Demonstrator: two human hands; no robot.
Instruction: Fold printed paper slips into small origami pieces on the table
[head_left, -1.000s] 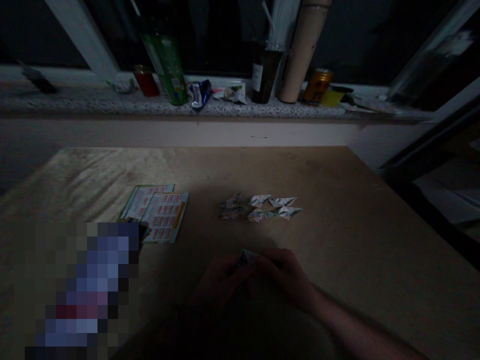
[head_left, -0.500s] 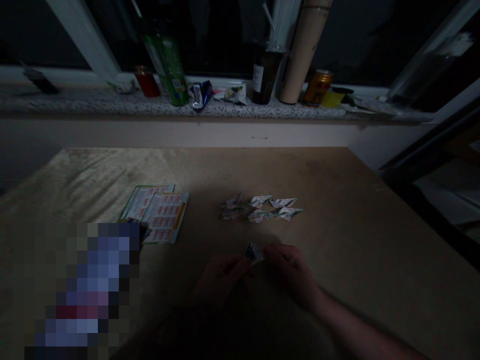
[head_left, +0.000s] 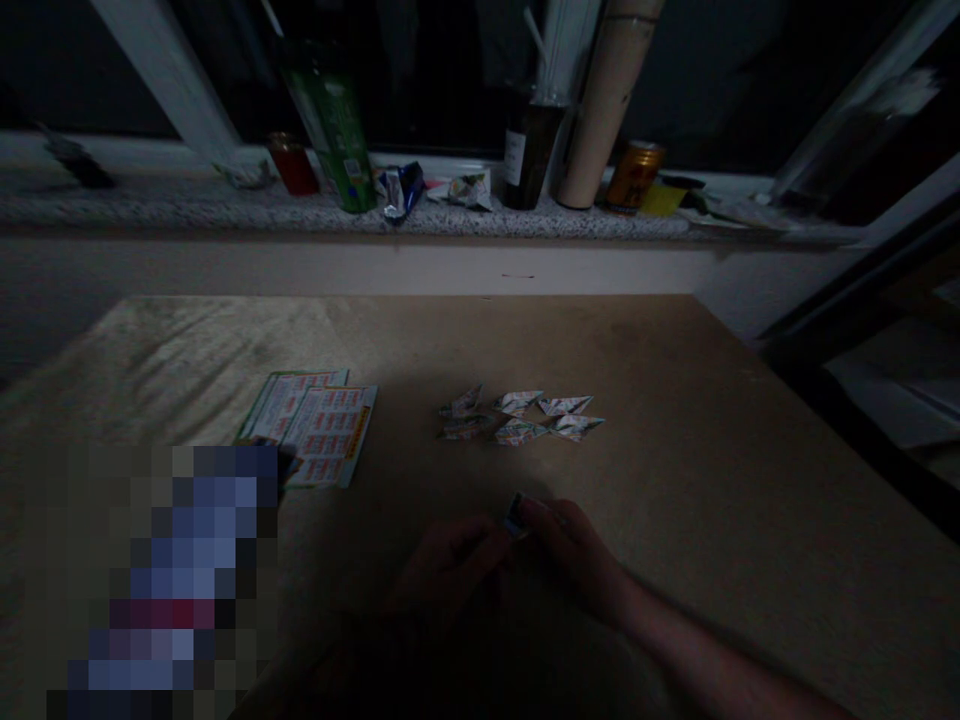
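Low over the near middle of the brown table (head_left: 675,400), my left hand (head_left: 450,565) and my right hand (head_left: 574,555) are closed together on a small folded paper piece (head_left: 516,516), pinched between their fingertips. Only a dark corner of the piece shows. Just beyond them lies a cluster of several folded paper shapes (head_left: 521,417), printed in white and colours. To the left lie flat printed paper sheets (head_left: 315,425), one overlapping the other.
A blurred-out patch (head_left: 161,580) covers the near left of the table. On the stone sill (head_left: 150,205) behind stand a green bottle (head_left: 334,125), a red can (head_left: 292,165), a dark bottle (head_left: 529,150), a tan tube (head_left: 604,100), a gold can (head_left: 634,175) and wrappers.
The paper piece was raised and showing more between my fingertips half a second ago; now my hands have closed in and lowered, and most of the piece is hidden.
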